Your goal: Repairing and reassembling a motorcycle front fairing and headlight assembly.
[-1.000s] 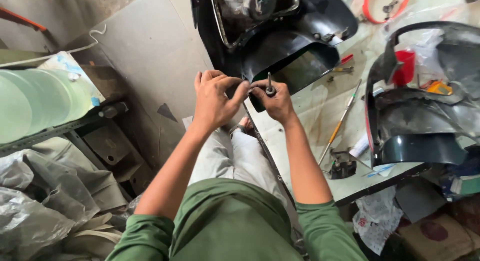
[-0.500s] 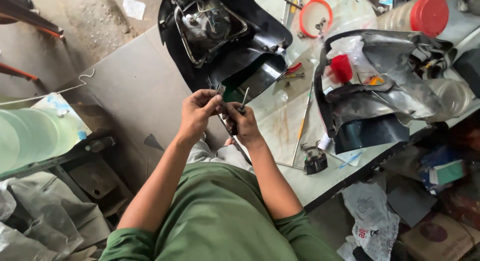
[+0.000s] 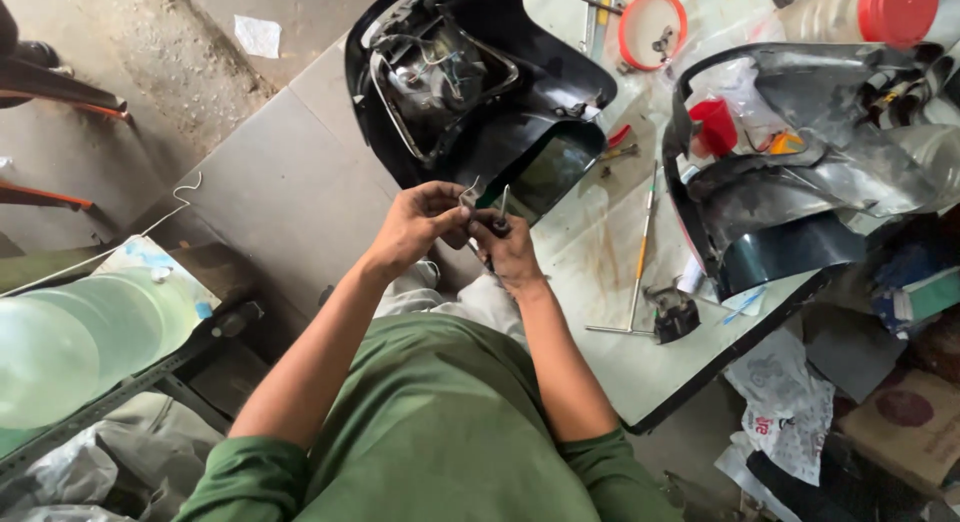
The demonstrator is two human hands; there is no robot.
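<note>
My left hand [image 3: 418, 225] pinches a small metal bracket [image 3: 469, 195] between thumb and fingers. My right hand [image 3: 510, 244] is closed around a short dark tool or bolt [image 3: 502, 214] that stands upright against the bracket. Both hands meet just in front of a black scooter front cover [image 3: 470, 92] that lies on the white table [image 3: 640, 362], its wiring and headlight frame facing up. Its dark tinted window [image 3: 553, 169] is right behind my fingers.
A second black body panel [image 3: 790, 197] with a red cup [image 3: 715, 125] lies at the right. A long T-handle tool [image 3: 640, 252], a red ring lid [image 3: 652, 30] and a red-capped jar [image 3: 880, 12] are on the table. Green discs [image 3: 80, 332] sit at the left.
The view has swung, so the black cover and the right-hand panel sit lower and more central. My hands stay together on the small bracket and tool, slightly turned.
</note>
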